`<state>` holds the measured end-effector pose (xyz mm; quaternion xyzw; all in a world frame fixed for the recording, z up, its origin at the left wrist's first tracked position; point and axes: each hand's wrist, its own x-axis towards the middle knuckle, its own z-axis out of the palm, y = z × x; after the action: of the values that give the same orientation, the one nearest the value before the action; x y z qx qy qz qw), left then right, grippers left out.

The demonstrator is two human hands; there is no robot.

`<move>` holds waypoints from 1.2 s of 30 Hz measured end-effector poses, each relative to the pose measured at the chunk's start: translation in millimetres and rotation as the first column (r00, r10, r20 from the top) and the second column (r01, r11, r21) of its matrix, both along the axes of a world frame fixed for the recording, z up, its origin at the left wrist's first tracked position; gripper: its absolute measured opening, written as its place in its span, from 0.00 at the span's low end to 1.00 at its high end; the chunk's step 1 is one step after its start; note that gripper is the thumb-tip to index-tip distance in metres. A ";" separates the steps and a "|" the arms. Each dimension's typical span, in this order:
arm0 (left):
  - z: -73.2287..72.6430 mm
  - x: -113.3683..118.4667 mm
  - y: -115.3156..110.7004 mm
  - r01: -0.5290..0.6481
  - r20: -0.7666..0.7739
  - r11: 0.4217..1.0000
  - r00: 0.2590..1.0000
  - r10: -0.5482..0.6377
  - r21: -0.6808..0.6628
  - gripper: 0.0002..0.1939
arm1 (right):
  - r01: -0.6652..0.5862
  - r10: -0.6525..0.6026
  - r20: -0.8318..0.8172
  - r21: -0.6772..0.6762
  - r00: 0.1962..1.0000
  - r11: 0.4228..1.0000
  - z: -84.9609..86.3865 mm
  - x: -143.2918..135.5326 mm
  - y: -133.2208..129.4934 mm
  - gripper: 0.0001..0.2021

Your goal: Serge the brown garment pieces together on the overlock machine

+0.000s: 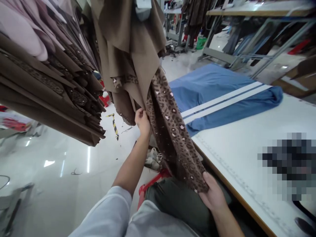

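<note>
A long leopard-print fabric piece (176, 128), brown with small pale spots, slants down from a bunch of hanging plain brown fabric pieces (145, 56). Its lower end is gripped by my right hand (214, 191), near the table edge. My left hand (143, 121) pinches fabric at the lower edge of the hanging bunch, beside the leopard-print piece; exactly which layer lies between the fingers is hidden. Between the two hands the leopard-print piece sags open, showing its darker inner side.
On my left hang rows of brown and pink cut pieces (49, 82). Blue fabric with two white stripes (222, 95) lies on the white table (237, 151) at right. Below me are a red stool (150, 184) and a pile of scraps (153, 159).
</note>
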<state>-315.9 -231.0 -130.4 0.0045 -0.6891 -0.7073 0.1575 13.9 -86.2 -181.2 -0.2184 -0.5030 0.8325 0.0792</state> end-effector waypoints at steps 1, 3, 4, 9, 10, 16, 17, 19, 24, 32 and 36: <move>2.6 -2.5 0.0 -0.035 -0.026 0.999 0.999 0.036 0.017 0.10 | 0.017 -0.017 0.009 -0.024 1.000 1.000 -2.2 -0.9 -3.0 0.21; 7.8 2.2 -15.6 -0.112 -0.077 0.993 0.990 0.114 0.034 0.09 | 0.030 -0.028 0.032 -0.076 0.999 0.997 -7.0 0.7 -4.7 0.22; 11.1 7.6 -30.7 -0.154 -0.106 0.988 0.982 0.156 0.031 0.10 | 0.009 -0.006 0.036 -0.085 0.999 0.996 -8.8 1.2 -4.4 0.23; 42.3 40.8 -137.6 -0.447 -0.306 0.895 0.853 0.424 -0.006 0.14 | -0.413 0.396 0.119 0.274 0.911 0.868 -6.4 -36.4 -16.9 0.25; 49.4 46.7 -156.4 -0.486 -0.328 0.870 0.838 0.436 -0.083 0.13 | -0.440 0.408 0.167 0.410 0.898 0.799 -5.7 -51.4 -23.7 0.21; 75.8 81.9 -221.9 -0.110 -0.032 0.816 0.993 0.112 -0.568 0.21 | -0.299 0.200 0.223 0.668 0.954 0.682 -18.1 -93.5 -53.4 0.13; 80.2 87.5 -228.7 -0.113 -0.021 0.813 0.992 0.123 -0.571 0.21 | -0.298 0.214 0.207 0.670 0.955 0.680 -21.2 -90.9 -53.8 0.15; 92.4 97.3 -241.8 -0.212 -0.061 0.798 0.975 0.215 -0.565 0.24 | -0.298 0.245 0.175 0.665 0.953 0.685 -27.0 -85.0 -52.8 0.18; 137.5 116.7 -276.4 -0.352 -0.199 0.745 0.936 0.291 -0.567 0.19 | -0.255 0.230 0.126 0.654 0.965 0.712 -33.2 -85.5 -52.6 0.28; 119.4 187.4 -266.7 0.624 0.580 0.771 0.676 -0.455 -0.123 0.39 | -0.207 0.199 0.077 0.576 0.977 0.791 -2.1 -75.2 -61.0 0.41; 96.4 230.2 -232.5 0.846 0.604 0.530 0.450 -0.658 -0.052 0.40 | -0.232 0.244 0.030 0.440 0.969 0.867 31.3 -35.1 -80.7 0.39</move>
<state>-85.7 -463.5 -34.0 -0.1464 -0.7427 -0.5377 -0.3714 -21.2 -166.9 -149.8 -0.1201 -0.7001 0.7032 0.0299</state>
